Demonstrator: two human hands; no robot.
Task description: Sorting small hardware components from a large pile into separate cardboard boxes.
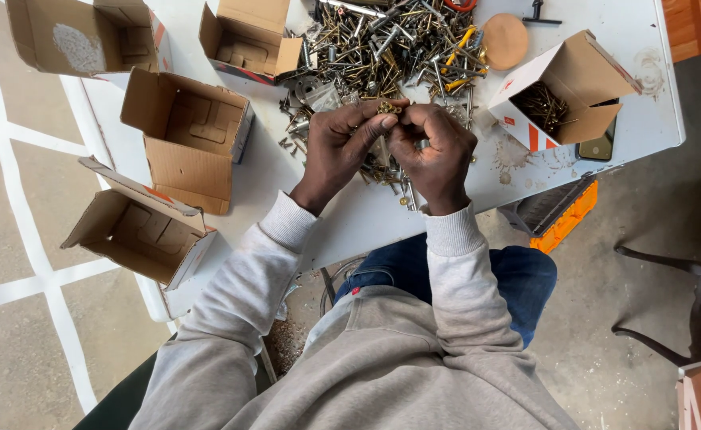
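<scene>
A small cluster of brass-coloured screws (pixel 385 107) is pinched between the fingertips of the left hand (pixel 342 147) and the right hand (pixel 434 151), both closed on it just above the white table top (pixel 366 215), at the near edge of a large loose heap of mixed metal screws, bolts and fittings (pixel 382 48).

To the right of the hands, an open cardboard box with a white and orange side (pixel 561 91) is seen lying tilted, and dark screws (pixel 540 103) are held inside it. A dark flat phone (pixel 597 147) is partly covered by this box.

Four more open brown cardboard boxes are set out to the left. Nothing is seen inside the one nearest the hands (pixel 187 139) or the one at the table's near-left corner (pixel 139 231). The one behind the heap (pixel 247 40) is shown empty too, while a pale patch is visible on the inner floor of the far-left box (pixel 80 36).

A round tan disc (pixel 505 40) is laid beside the heap. An orange plastic crate (pixel 565 215) is seen below the table edge.
</scene>
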